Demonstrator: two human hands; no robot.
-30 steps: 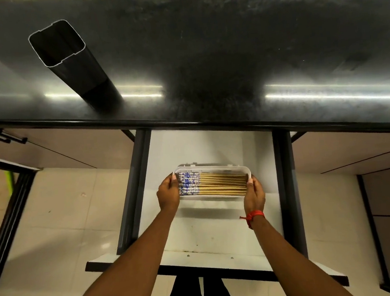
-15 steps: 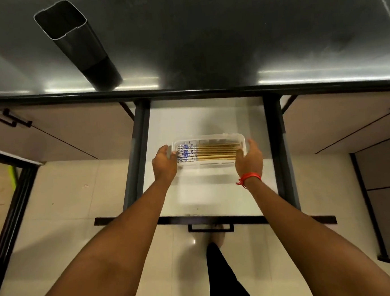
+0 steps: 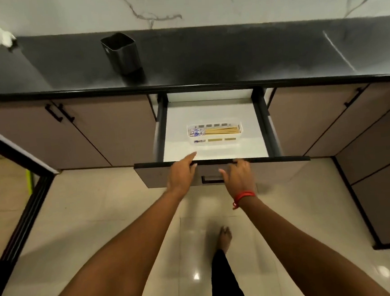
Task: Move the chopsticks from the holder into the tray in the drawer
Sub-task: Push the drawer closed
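Note:
A white plastic tray (image 3: 215,141) rests on the white floor of the open drawer (image 3: 212,113). Several wooden chopsticks (image 3: 220,131) with blue-patterned ends lie flat inside it. The dark metal holder (image 3: 121,53) stands on the black countertop, and nothing shows above its rim. My left hand (image 3: 181,175) and my right hand (image 3: 237,176) are at the drawer's front panel (image 3: 275,168), fingers spread, holding nothing. The right hand covers part of the black drawer handle (image 3: 211,178). A red band circles my right wrist.
Closed cabinet doors (image 3: 108,129) with black handles flank the drawer on both sides. A marble wall rises behind the counter. Glossy beige floor tiles lie below, with my leg and bare foot (image 3: 224,235) under the drawer. A dark door frame (image 3: 21,231) is at the left.
Both hands let go of the tray's ends and drew back to the drawer front. The tray stays in the drawer. The view pulled back, showing more of the counter and wall.

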